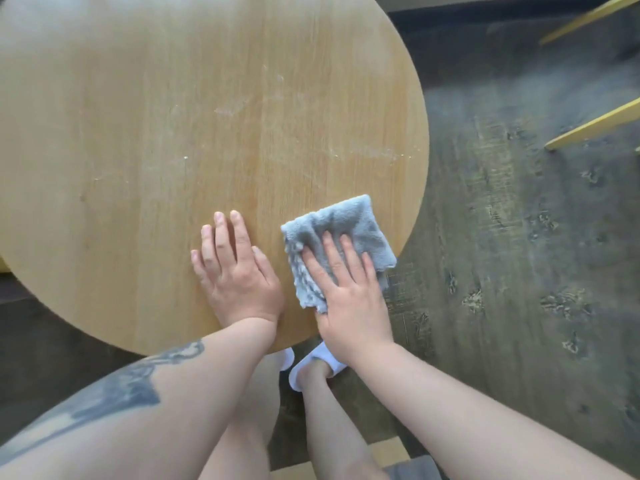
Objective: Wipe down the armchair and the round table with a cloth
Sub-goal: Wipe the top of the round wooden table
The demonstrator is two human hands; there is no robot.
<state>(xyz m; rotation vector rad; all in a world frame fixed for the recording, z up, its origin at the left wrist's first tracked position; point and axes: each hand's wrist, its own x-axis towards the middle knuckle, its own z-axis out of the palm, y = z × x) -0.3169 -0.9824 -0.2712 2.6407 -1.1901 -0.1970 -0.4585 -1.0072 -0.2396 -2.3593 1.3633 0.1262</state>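
Note:
A round light-wood table (173, 116) fills most of the view, with pale smears across its middle and right side. A grey-blue cloth (349, 223) lies flat near the table's near right edge. My right hand (346, 292) presses on the cloth with straight, spread fingers. My left hand (235, 268) rests flat on the bare wood just left of the cloth, fingers straight. The armchair is not in view.
Dark wood-patterned floor (519, 271) lies to the right of the table. Two yellow wooden legs (595, 129) of some furniture slant in at the upper right. My feet in white slippers (311, 368) stand under the table's near edge.

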